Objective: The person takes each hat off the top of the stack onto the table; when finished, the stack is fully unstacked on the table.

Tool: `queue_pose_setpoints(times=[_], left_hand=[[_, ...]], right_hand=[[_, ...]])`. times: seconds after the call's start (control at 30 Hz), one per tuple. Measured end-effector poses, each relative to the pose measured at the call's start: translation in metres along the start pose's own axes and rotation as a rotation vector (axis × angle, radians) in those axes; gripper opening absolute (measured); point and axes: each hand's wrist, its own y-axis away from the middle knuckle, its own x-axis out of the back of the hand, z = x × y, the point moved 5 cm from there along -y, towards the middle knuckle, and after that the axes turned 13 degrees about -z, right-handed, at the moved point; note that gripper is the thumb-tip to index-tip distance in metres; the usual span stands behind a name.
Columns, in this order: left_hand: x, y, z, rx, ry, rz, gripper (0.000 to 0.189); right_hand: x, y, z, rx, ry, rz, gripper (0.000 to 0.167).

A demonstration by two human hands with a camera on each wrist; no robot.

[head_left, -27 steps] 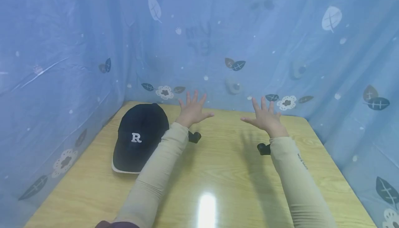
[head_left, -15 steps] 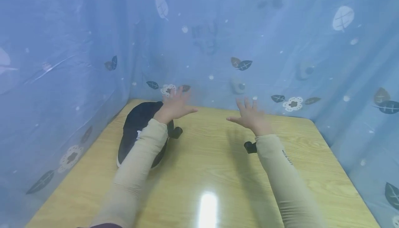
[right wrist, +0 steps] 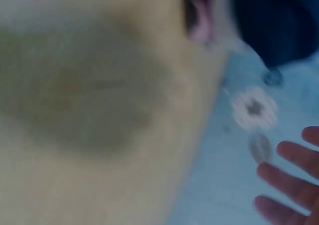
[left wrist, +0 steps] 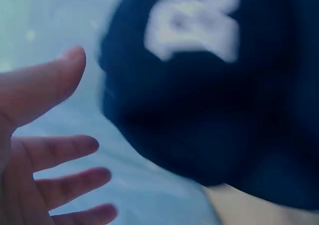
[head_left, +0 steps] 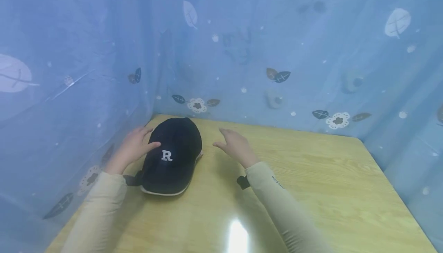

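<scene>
A black baseball cap [head_left: 176,137] with a white letter R on its front rests on the wooden table [head_left: 311,183], its brim towards the viewer. My left hand [head_left: 133,148] is at the cap's left side, thumb and fingers spread. In the left wrist view a gap shows between the fingers and the dark cap [left wrist: 199,110]. My right hand [head_left: 237,145] hovers to the right of the cap, apart from it, with loosely extended fingers. The right wrist view catches several straight fingertips [right wrist: 294,185] and part of the cap [right wrist: 274,26].
A blue curtain [head_left: 242,45] with leaf and flower prints hangs behind the table and along both sides. A bright light reflection [head_left: 238,237] lies on the tabletop near the front. Dark wrist mounts [head_left: 243,182] stick out from the sleeves.
My left hand has moved left across the cap to its far left side. The right hand has moved left towards the cap. The head view has shifted slightly; the cap stays on the table.
</scene>
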Motion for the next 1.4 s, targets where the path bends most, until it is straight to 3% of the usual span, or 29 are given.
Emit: queue_pose_setpoints(times=[0.1, 0.2, 0.37, 0.5, 0.73, 0.87, 1.07, 1.23, 1.4], left_hand=[[-0.022, 0.015, -0.027, 0.036, 0.117, -0.004, 0.062], [-0.047, 0.028, -0.043, 0.066, 0.199, -0.003, 0.055], [-0.081, 0.038, -0.051, 0.089, 0.269, 0.05, 0.046], [-0.092, 0.038, -0.052, 0.122, 0.328, 0.096, 0.045], [-0.089, 0.038, -0.056, 0.153, 0.419, 0.049, 0.044], [-0.084, 0.036, -0.06, 0.175, 0.513, 0.015, 0.043], [-0.07, 0.03, -0.058, 0.134, 0.613, -0.001, 0.043], [-0.055, 0.023, -0.042, 0.094, 0.677, 0.014, 0.042], [-0.044, 0.009, -0.014, 0.06, 0.735, 0.044, 0.042]], right_hand=[[-0.022, -0.011, -0.011, 0.022, -0.038, 0.004, 0.057], [-0.041, -0.021, -0.019, 0.038, -0.102, -0.003, 0.048], [-0.061, -0.033, -0.023, 0.052, -0.287, 0.016, 0.039], [-0.068, -0.035, -0.02, 0.034, -0.444, 0.039, 0.031], [-0.057, -0.036, -0.032, 0.062, -0.565, 0.116, 0.018], [-0.049, -0.037, -0.036, 0.081, -0.533, 0.198, 0.014], [-0.032, -0.041, -0.04, 0.116, -0.482, 0.283, 0.014], [-0.01, -0.036, -0.032, 0.124, -0.511, 0.334, 0.015], [0.019, -0.02, -0.01, 0.118, -0.558, 0.408, 0.017]])
